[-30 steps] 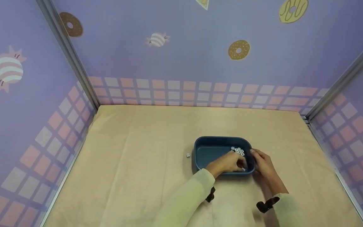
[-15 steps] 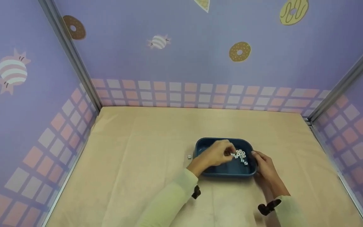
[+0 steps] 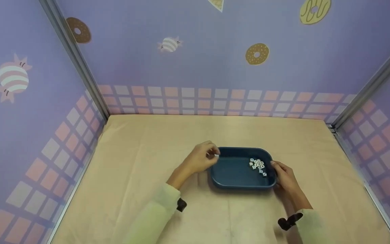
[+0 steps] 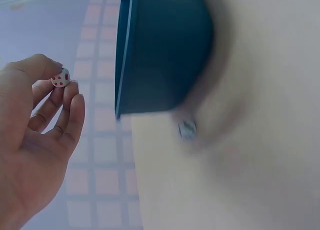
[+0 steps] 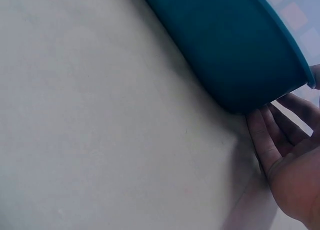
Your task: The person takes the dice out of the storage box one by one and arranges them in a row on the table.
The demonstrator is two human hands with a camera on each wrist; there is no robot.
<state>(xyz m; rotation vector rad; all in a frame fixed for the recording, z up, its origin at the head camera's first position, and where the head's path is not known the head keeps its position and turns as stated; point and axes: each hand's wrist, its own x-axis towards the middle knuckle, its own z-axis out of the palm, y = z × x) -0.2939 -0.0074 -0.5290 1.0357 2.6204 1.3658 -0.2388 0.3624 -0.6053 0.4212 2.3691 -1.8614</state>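
My left hand point(image 3: 200, 158) is at the left rim of the blue tray point(image 3: 235, 185), above the table. In the left wrist view, the thumb and fingers of the left hand point(image 4: 42, 125) pinch a white die with red dots point(image 4: 61, 78). Another die point(image 4: 188, 130) lies on the table beside the tray point(image 4: 165, 49); the hand hides it in the head view. Several white dice point(image 3: 257, 165) lie inside the tray toward its right side. My right hand point(image 3: 288, 181) grips the tray's right end, thumb at the rim, and the right wrist view shows fingers point(image 5: 262, 135) against its lower side.
A beige cloth point(image 3: 147, 149) covers the table. Purple walls with a pink and white checked band point(image 3: 188, 98) stand behind and at both sides, with grey metal posts point(image 3: 80, 64) in the corners.
My left hand has come up out of the tray and moved left to its left rim, now with a die in its fingertips. The right hand has stayed at the tray's right end.
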